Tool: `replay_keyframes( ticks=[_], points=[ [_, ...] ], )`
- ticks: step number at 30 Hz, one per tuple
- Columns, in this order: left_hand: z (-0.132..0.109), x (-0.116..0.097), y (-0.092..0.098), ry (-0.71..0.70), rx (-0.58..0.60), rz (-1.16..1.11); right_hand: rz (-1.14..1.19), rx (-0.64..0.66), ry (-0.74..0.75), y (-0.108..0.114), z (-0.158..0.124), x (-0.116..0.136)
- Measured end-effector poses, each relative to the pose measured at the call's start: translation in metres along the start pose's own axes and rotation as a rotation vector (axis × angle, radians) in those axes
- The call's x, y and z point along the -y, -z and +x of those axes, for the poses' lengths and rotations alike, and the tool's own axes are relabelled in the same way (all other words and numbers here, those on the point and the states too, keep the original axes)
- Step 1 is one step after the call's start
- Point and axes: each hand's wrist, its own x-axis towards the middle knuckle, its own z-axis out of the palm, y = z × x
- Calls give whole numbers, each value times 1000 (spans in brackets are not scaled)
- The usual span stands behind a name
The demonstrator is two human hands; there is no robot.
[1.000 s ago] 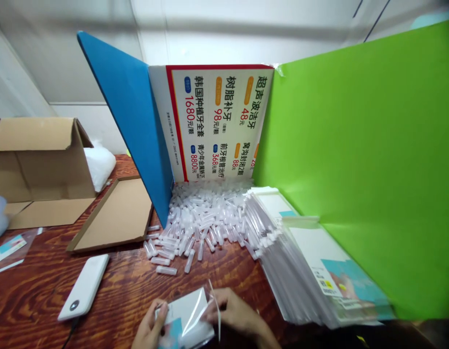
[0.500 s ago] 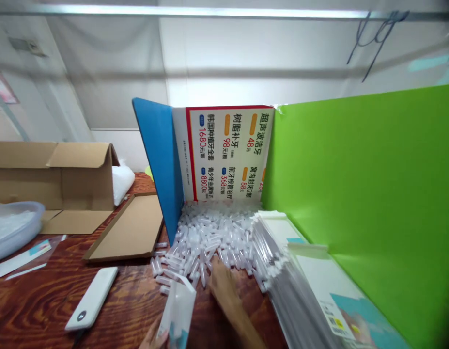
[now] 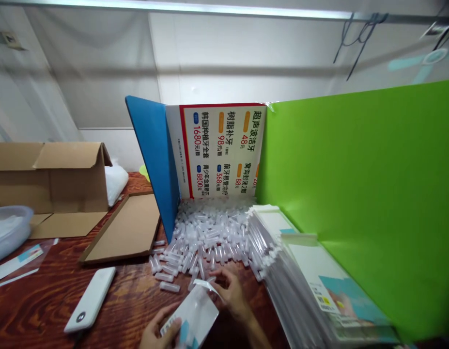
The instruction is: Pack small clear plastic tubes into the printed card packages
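Observation:
My left hand (image 3: 162,327) is closed on the lower left side of a small clear plastic bag (image 3: 202,312) with white and teal print. The bag is tilted, its mouth facing up and away from me. At that mouth my right hand (image 3: 231,293) is pinched, with what looks like a small clear plastic tube (image 3: 211,279) at its fingertips; the fingers partly hide it. Just beyond both hands spreads a heap of small clear tubes with white caps (image 3: 209,232), a few lying loose at its near left edge.
Stacked flat plastic bags (image 3: 297,291) lie right of my hands, against a green panel (image 3: 355,194). Blue (image 3: 147,155) and printed white (image 3: 224,150) panels wall in the heap. Leftward are a white power bank (image 3: 91,300), a cardboard tray (image 3: 124,228), a basin (image 3: 13,232) and a carton (image 3: 75,184).
My right hand has drawn back from the heap to the bag's mouth. My left hand has raised the bag and brought it rightward. The view has shifted slightly right.

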Motion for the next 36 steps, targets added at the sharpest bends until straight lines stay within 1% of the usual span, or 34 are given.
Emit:
replay_keyframes(
  ticks=[3,5,7,8,10,12,13,14,18,20,22,23,24,26,27,28,29,32,34,36],
  points=[
    [-4,5,4,-39,-10,41,-55,-23,-36,1,-8,0],
    [-6,7,7,-26,4,47,-42,-44,-40,2,-13,-2],
    [-7,7,10,-2,20,62,-32,-18,-40,3,-18,-4],
    [-7,7,11,10,37,72,-40,17,-50,4,-20,-5],
    [-8,5,13,46,111,93,-83,94,-89,7,-23,-7],
    [-8,4,14,73,190,104,-131,138,-114,10,-26,-9],
    [-7,5,14,74,207,111,-135,159,-113,11,-27,-10],
    [-7,7,15,68,205,128,-117,199,-110,11,-28,-11],
    [-1,18,21,-4,154,241,3,462,-162,5,-36,-12],
    [2,23,30,-40,161,291,-19,555,-184,-1,-37,-10],
    [3,25,41,-46,161,316,-101,628,-162,-7,-32,-4],
    [3,25,47,-40,149,319,-200,612,-118,-9,-26,-2],
    [2,24,53,-32,124,313,-334,540,-54,-11,-18,0],
    [-1,20,62,-18,52,271,-628,282,82,-14,1,1],
    [-4,18,65,-10,12,244,-742,151,125,-17,11,-1],
    [-6,15,66,0,-26,214,-817,57,144,-19,21,-4],
    [-9,12,67,12,-61,183,-854,9,141,-21,28,-8],
    [-14,3,64,37,-121,113,-893,-38,120,-25,38,-19],
    [-16,-1,60,28,-113,91,-875,-57,119,-24,33,-19],
    [-17,-3,57,19,-86,91,-829,-46,124,-19,22,-13]
  ],
)
